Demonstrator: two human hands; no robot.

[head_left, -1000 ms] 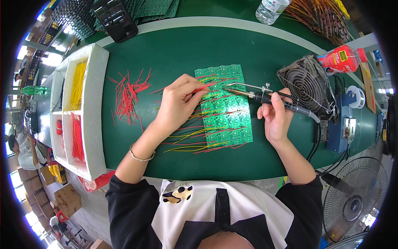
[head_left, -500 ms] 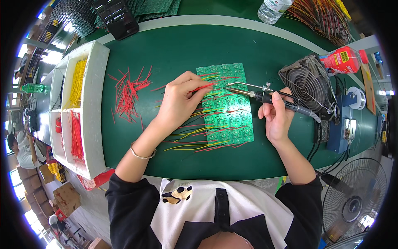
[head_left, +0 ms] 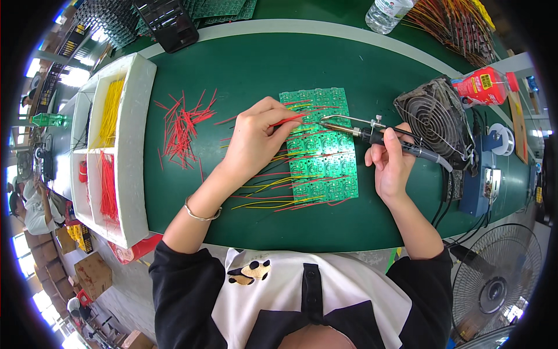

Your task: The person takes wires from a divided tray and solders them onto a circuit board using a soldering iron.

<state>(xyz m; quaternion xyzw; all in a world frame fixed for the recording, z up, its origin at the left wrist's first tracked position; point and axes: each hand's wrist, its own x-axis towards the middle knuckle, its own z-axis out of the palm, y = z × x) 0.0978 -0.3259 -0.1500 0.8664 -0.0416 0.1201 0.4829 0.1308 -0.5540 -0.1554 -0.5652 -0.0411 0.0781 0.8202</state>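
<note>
Here's the left hand (head_left: 256, 136), thumb and finger pinched tight on red wires (head_left: 286, 121) at the board's upper left; the right hand (head_left: 390, 166) clasps the iron (head_left: 378, 137), tip over the board (head_left: 343, 167), which lies flat on the green table (head_left: 244, 64), right of a red wire pile (head_left: 185, 131).

- Red plastic bottle with a red cap (head_left: 481, 87), at the right: a small yellow rectangular patch (head_left: 486, 81) on it carries dark characters, and pale lettering stands on the red around the patch.
- Clear plastic bottle (head_left: 381, 23), at the upper edge: its pale wrap label (head_left: 396, 7) has coloured print, small and partly cut off by the picture's edge.
- Bright green rectangular circuit board panel (head_left: 325, 168), in the middle: fine whitish markings run across it, too small for anyone to make out.
</note>
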